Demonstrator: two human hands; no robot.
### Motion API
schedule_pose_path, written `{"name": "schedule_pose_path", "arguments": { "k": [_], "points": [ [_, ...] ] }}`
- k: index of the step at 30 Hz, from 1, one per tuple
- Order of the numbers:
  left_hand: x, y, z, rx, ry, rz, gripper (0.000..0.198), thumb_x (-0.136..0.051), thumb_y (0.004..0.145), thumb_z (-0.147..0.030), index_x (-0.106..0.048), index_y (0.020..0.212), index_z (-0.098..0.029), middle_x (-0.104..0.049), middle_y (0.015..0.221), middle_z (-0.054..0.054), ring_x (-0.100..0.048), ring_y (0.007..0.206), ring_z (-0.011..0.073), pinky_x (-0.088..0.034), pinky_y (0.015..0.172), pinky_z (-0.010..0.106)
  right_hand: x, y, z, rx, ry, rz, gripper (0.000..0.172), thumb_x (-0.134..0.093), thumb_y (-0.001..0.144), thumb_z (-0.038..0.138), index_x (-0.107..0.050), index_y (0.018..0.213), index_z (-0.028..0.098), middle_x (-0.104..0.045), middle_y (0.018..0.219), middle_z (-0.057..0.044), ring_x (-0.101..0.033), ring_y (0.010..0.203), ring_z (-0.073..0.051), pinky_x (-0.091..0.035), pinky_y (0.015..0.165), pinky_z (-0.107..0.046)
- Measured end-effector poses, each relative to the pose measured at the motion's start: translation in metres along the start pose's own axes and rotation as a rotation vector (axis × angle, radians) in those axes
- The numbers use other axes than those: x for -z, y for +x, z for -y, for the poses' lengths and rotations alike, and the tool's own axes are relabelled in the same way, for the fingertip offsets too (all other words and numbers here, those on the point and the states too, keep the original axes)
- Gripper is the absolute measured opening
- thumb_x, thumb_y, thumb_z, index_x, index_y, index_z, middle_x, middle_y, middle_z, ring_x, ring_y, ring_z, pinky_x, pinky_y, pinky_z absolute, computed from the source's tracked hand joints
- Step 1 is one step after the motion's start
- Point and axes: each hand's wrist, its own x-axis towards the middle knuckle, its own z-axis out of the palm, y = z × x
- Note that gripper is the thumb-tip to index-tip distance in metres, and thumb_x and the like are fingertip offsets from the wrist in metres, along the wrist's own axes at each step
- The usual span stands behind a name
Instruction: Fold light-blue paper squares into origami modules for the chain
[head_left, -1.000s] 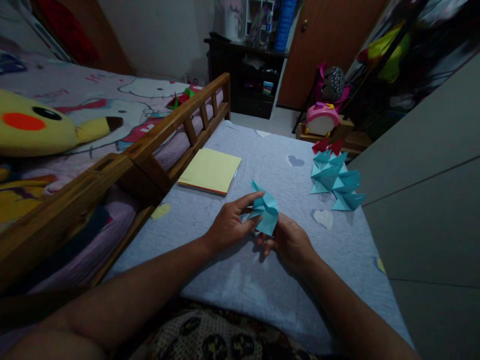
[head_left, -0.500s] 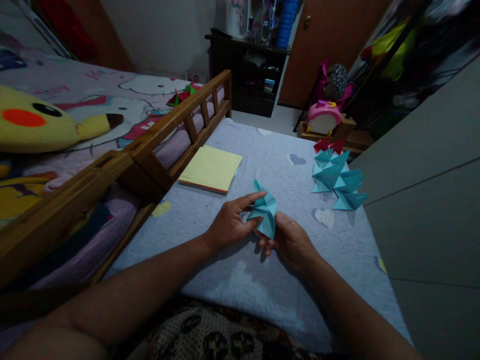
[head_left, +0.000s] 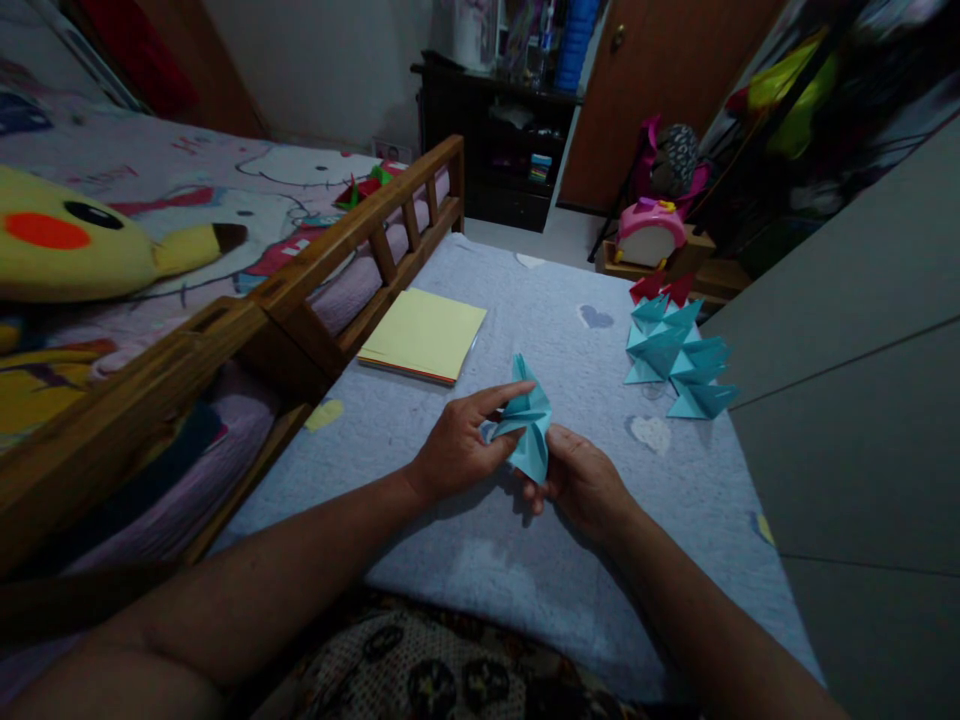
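Note:
A light-blue folded paper piece (head_left: 534,425) with pointed tips is held between both hands above the cloth-covered surface. My left hand (head_left: 466,445) grips its left side, index finger on the upper part and thumb lower down. From the right, my right hand (head_left: 589,480) pinches its edge, with some fingers curled underneath and partly hidden. Several similar blue folded paper pieces (head_left: 679,355) stand grouped at the far right, and red folded paper (head_left: 661,288) sits just behind them.
A stack of yellow-topped paper sheets (head_left: 424,335) lies left of my hands. The wooden bed rail (head_left: 352,235) borders the left side, with a yellow plush toy (head_left: 67,235) on the bed beyond. A pale cabinet side (head_left: 862,400) stands along the right.
The folded paper between my hands has narrowed slightly, its right side drawn inward and its top tip more upright. Both hands stay in nearly the same place.

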Motion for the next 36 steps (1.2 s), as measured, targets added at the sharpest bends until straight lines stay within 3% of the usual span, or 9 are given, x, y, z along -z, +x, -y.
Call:
{"name": "schedule_pose_path", "arguments": {
  "k": [7,12,17,28,36],
  "points": [
    [0.001,0.0002,0.0025,0.002,-0.037,0.019,0.042,-0.066,0.089,-0.02,-0.066,0.131,-0.026,-0.071,0.122,0.007,-0.069,0.103,0.0227,-0.056,0.094,0.039,-0.0007,0.0006,-0.0018,0.03,-0.04,-0.051,0.034,-0.076,0.079,0.05,-0.064,0.083,0.018,-0.062,0.053,0.002,-0.053,0.039,-0.01,-0.047,0.037,-0.02],
    [0.0016,0.0021,0.0012,-0.069,-0.018,0.024,0.03,-0.064,0.089,-0.018,-0.075,0.115,-0.029,-0.07,0.122,0.007,-0.064,0.113,0.0241,-0.05,0.103,0.043,-0.0012,0.0,-0.0031,0.064,-0.092,-0.096,0.035,-0.076,0.078,0.05,-0.063,0.076,0.018,-0.059,0.047,0.004,-0.048,0.032,-0.009,-0.039,0.032,-0.018],
    [0.0024,0.0049,-0.0013,-0.077,-0.02,0.121,0.027,-0.062,0.087,-0.017,-0.077,0.108,-0.025,-0.071,0.116,0.009,-0.066,0.104,0.0234,-0.051,0.097,0.042,-0.0015,-0.0009,-0.0028,0.063,-0.125,-0.116,0.038,-0.075,0.079,0.052,-0.062,0.073,0.017,-0.057,0.043,0.004,-0.046,0.03,-0.008,-0.036,0.031,-0.016],
    [0.0039,0.0063,0.0031,-0.022,0.025,0.071,0.025,-0.062,0.089,-0.025,-0.075,0.11,-0.02,-0.072,0.104,0.009,-0.066,0.093,0.0212,-0.054,0.09,0.041,0.0033,0.0002,-0.0054,0.044,-0.038,0.067,0.037,-0.068,0.083,0.052,-0.066,0.081,0.016,-0.067,0.063,-0.002,-0.058,0.042,-0.011,-0.049,0.037,-0.02],
    [0.0049,0.0068,0.0007,-0.112,0.129,0.047,0.027,-0.066,0.086,-0.02,-0.074,0.112,-0.02,-0.071,0.102,0.008,-0.067,0.092,0.0203,-0.055,0.089,0.039,0.0026,-0.0001,-0.0043,0.004,-0.015,0.076,0.033,-0.071,0.082,0.047,-0.065,0.089,0.015,-0.07,0.066,-0.002,-0.058,0.042,-0.01,-0.05,0.037,-0.02]
  ]
}}
